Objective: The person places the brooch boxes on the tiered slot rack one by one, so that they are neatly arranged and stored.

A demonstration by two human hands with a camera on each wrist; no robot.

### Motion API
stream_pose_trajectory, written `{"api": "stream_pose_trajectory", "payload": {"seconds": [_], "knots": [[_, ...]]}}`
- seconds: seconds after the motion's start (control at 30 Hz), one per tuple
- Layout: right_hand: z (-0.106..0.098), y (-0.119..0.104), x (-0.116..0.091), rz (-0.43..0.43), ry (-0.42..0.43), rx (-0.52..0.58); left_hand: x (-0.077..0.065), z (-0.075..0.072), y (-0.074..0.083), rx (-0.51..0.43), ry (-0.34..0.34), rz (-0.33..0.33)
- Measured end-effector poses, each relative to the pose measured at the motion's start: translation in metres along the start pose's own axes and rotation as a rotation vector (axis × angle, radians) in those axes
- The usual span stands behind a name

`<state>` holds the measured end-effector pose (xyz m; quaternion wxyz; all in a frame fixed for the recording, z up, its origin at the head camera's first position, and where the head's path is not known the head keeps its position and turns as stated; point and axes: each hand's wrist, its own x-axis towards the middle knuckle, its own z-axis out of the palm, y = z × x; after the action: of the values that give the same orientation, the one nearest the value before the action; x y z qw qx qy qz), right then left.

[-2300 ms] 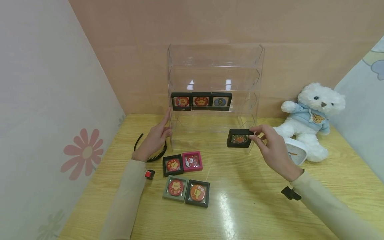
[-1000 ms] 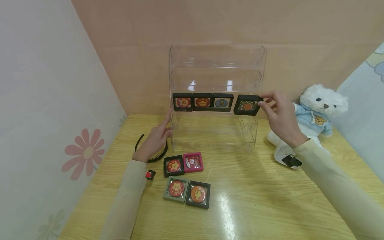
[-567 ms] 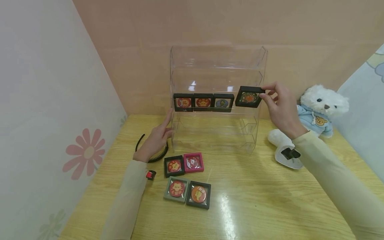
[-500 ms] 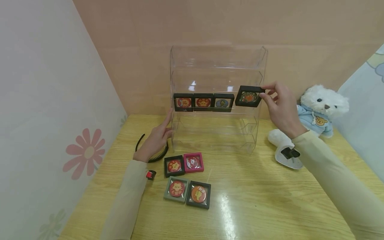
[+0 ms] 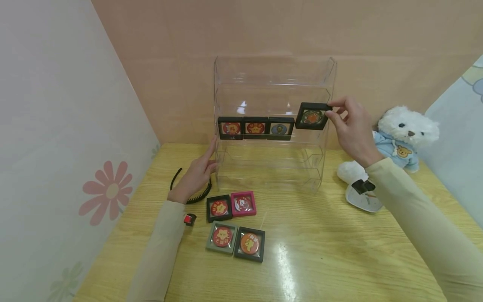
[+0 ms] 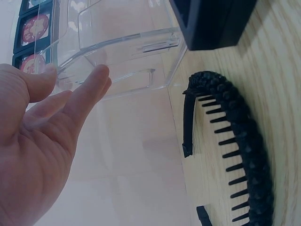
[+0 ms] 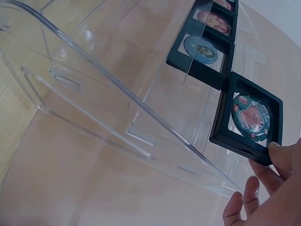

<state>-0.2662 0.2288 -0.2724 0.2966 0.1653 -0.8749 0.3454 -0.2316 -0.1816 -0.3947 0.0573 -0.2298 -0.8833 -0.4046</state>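
Observation:
My right hand point(image 5: 352, 128) pinches the right edge of a black display frame point(image 7: 251, 117) with a round dark green and red badge inside. The frame is at the right part of a clear acrylic tiered rack point(image 5: 271, 161), a little higher than the row beside it. On the rack's middle tier stand three black framed badges: a red one point(image 5: 230, 128), a red one with a yellow star point(image 5: 255, 128) and a blue one point(image 5: 279, 128). My left hand point(image 5: 194, 176) rests its extended fingers against the rack's left side; the left wrist view shows them straight at the clear panel.
On the table lie a black framed badge point(image 5: 219, 208), a pink one point(image 5: 243, 204), a grey-green one point(image 5: 222, 238) and a dark grey one point(image 5: 250, 244). A black comb headband point(image 6: 254, 141) lies left. A white clock point(image 5: 360, 201) and teddy bear point(image 5: 405, 126) are right.
My right hand has raised the black frame from low before the rack up to its middle tier, then slightly higher and more upright. My left hand has stayed at the rack's side.

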Motion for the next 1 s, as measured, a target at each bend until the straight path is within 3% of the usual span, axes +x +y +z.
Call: {"api": "stream_pose_trajectory", "payload": {"seconds": [0.73, 1.0], "knots": [[0.009, 0.01, 0.013, -0.016, 0.021, 0.001, 0.002, 0.001, 0.0, -0.006, -0.006, -0.009], [0.017, 0.022, 0.004, -0.004, -0.024, 0.011, 0.0, 0.003, 0.003, -0.036, -0.008, -0.021]]}}
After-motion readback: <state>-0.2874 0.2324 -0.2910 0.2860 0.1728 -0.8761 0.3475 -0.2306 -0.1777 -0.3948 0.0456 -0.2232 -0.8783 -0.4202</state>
